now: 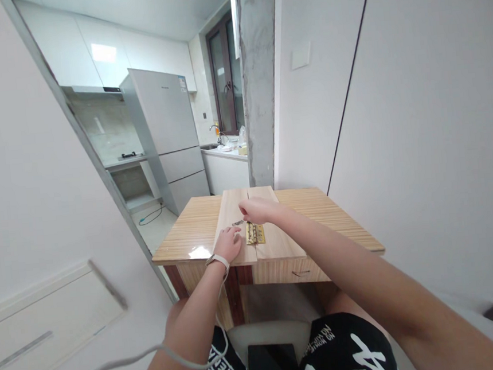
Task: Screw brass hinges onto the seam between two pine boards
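Two pale wooden boards lie side by side on a striped wooden table (pixel 185 228): a left board (pixel 233 203) and a right board (pixel 278 245). A brass hinge (pixel 255 234) rests opened flat across the seam between them. My left hand (pixel 228 243), with a pale band at the wrist, lies on the left board beside the hinge, fingers stretched out. Just above the hinge, my right hand (pixel 257 210) is closed in a pinch. Whatever its fingers hold is too small to make out. Small dark metallic pieces (pixel 238 223) lie on the left board between my hands.
A drawer (pixel 295 272) sits under the tabletop on my side. A white cable (pixel 166 348) runs across my left forearm. White walls stand on both sides, with a grey fridge (pixel 172 122) and a kitchen counter (pixel 227 169) beyond the table.
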Tool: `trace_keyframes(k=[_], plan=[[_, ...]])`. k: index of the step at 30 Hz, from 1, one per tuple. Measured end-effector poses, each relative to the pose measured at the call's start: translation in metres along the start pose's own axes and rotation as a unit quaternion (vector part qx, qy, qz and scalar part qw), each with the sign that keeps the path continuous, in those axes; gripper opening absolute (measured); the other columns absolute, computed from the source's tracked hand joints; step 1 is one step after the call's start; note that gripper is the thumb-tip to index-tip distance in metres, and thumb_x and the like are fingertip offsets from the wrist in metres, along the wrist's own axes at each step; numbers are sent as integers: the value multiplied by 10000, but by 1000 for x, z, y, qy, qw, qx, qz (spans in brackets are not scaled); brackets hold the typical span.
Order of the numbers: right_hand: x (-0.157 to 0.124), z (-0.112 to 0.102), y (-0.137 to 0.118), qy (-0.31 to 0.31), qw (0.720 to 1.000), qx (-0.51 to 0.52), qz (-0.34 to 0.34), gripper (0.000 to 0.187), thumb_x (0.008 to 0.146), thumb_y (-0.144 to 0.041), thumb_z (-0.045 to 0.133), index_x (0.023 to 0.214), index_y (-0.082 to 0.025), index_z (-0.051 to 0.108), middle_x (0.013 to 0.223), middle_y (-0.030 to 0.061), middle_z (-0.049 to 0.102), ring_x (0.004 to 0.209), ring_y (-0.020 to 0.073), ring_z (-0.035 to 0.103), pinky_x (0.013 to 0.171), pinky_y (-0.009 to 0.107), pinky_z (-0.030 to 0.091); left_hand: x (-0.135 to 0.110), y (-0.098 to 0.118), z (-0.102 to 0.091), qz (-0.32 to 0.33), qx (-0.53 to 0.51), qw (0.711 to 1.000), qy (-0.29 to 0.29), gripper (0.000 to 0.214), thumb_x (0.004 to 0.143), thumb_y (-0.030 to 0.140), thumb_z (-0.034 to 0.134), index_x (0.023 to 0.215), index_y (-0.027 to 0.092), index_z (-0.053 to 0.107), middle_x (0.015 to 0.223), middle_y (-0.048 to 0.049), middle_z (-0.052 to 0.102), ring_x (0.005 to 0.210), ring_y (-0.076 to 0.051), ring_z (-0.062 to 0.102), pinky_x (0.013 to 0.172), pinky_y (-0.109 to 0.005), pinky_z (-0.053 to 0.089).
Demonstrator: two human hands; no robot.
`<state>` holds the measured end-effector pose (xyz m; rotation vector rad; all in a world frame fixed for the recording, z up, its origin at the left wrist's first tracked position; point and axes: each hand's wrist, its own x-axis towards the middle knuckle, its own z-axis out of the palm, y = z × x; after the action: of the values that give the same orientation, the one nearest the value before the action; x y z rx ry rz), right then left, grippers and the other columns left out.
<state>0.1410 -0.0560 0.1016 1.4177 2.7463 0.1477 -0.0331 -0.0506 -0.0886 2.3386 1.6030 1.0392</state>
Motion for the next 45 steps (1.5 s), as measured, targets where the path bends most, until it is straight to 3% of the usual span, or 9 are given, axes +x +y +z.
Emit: trace_keyframes(k=[6,10,15,18,24,29,36,39,45], plan=[[0,3,6,-3,999,30,-18,345,805,-164,720,1146,-193,681,1083,81,749,950,203,679,660,235,398,2,9,-5,62,-93,994,-22,322,807,178,720,1126,202,693,1117,-72,718,1069,-225,631,988,-355,484],[0,4,6,-4,999,29,-13,345,798,-165,734,1136,-203,674,1089,74,743,947,199,669,665,232,389,8,21,0,53,-113,990,-65,227,828,143,656,1042,201,707,964,-45,729,895,-190,656,842,-308,514],[-5,3,8,1,999,33,-17,311,811,-130,710,1110,-204,668,1113,71,734,959,194,663,651,231,362,14,28,1,37,-84,993,-79,86,862,150,610,845,197,679,843,-27,702,796,-178,631,763,-292,487],[-13,-1,10,9,999,33,-23,283,819,-115,690,1085,-206,660,1074,66,734,939,190,656,636,236,337,14,29,-1,44,-46,994,-85,122,886,184,605,773,200,648,809,-30,686,786,-187,623,752,-299,469],[-32,-17,11,44,998,30,-44,263,813,-47,627,1023,-205,642,1004,60,726,901,183,639,643,245,313,18,31,-2,64,-26,994,-86,103,888,179,620,799,203,665,864,-57,714,843,-213,649,792,-322,479],[-54,-23,18,123,989,78,-22,208,871,-62,574,1019,-200,621,1009,67,720,938,184,627,725,242,348,20,25,-1,22,-95,993,-64,80,885,169,613,871,195,687,885,-42,736,834,-184,667,783,-300,505],[-105,23,31,230,940,243,62,111,909,-159,544,973,-221,609,974,52,712,909,191,633,786,279,425,33,-7,1,-65,-129,989,14,75,859,146,635,864,185,698,840,-34,738,794,-154,677,765,-278,517],[-126,53,29,254,913,302,102,80,911,-223,551,963,-241,609,967,53,718,902,210,657,820,314,470,43,-20,4,-100,-115,988,15,105,845,100,643,873,184,699,883,-48,748,840,-160,694,789,-280,531],[-154,107,21,309,859,372,167,135,905,-298,540,1010,-282,624,1049,77,729,1005,250,687,914,384,516,56,-33,14,-92,-89,992,-5,136,809,57,660,829,186,696,865,-42,742,818,-162,683,783,-284,530]])
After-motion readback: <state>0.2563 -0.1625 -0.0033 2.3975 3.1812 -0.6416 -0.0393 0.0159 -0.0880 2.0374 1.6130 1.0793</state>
